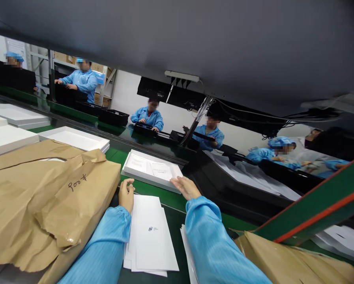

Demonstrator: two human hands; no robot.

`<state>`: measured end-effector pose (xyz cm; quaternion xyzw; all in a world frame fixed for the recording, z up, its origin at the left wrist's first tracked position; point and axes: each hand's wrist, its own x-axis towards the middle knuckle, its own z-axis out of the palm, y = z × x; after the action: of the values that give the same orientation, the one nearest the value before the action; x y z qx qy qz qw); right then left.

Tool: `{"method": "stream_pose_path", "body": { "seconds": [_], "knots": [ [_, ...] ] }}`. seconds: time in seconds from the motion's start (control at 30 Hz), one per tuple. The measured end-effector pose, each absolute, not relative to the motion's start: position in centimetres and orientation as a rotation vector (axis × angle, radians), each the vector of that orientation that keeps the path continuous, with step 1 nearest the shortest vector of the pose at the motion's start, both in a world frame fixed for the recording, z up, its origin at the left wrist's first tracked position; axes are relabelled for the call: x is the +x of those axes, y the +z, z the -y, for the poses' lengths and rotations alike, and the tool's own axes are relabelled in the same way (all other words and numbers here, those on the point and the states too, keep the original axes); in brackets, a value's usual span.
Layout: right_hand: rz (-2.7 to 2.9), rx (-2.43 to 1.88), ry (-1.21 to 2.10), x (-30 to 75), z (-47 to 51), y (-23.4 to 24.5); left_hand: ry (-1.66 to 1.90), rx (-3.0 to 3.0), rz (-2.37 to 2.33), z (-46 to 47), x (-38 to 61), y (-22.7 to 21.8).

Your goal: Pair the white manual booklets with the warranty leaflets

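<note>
The right hand (186, 187) has its fingers stretched out at the right end of a white box (147, 181) on a green belt (113, 155). Papers (160, 169) lie in the box. The left hand (126, 197), fingers a bit bent, is near the box's left end, beside a big brown paper pack (61, 197). White sheets (153, 240) lie in a near pile between the arms. On the far side, people (148, 116) in blue work.

Room above leaflets (156, 240) (parcel (55, 197) at left)
</note>
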<state>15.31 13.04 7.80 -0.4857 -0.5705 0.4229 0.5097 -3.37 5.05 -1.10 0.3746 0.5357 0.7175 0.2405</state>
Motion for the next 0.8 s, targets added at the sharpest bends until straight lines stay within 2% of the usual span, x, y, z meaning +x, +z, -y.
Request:
{"method": "stream_pose_path", "body": {
  "seconds": [0.23, 0.3, 0.4, 0.6, 0.8],
  "knots": [
    [1.694, -1.386, 0.954, 16.9, -6.0, 6.4, 1.927, 1.021, -1.488, -4.6, -3.4, -0.8],
    [2.052, -1.525, 0.667, 16.8, -2.3, 5.4, 1.924, 1.023, -1.484, -4.3, -3.4, -0.5],
    [2.279, -1.721, 0.322, 16.4, 2.3, 3.9, 1.921, 1.028, -1.479, -3.7, -3.2, 0.0],
    [2.229, -1.694, 0.391, 16.7, 3.6, 2.4, 1.901, 1.055, -1.488, -2.1, -3.1, 0.4],
    [2.225, -1.654, 0.233, 17.1, 3.3, 2.4, 1.868, 1.134, -1.436, -0.7, -2.1, 1.1]
  ]
}}
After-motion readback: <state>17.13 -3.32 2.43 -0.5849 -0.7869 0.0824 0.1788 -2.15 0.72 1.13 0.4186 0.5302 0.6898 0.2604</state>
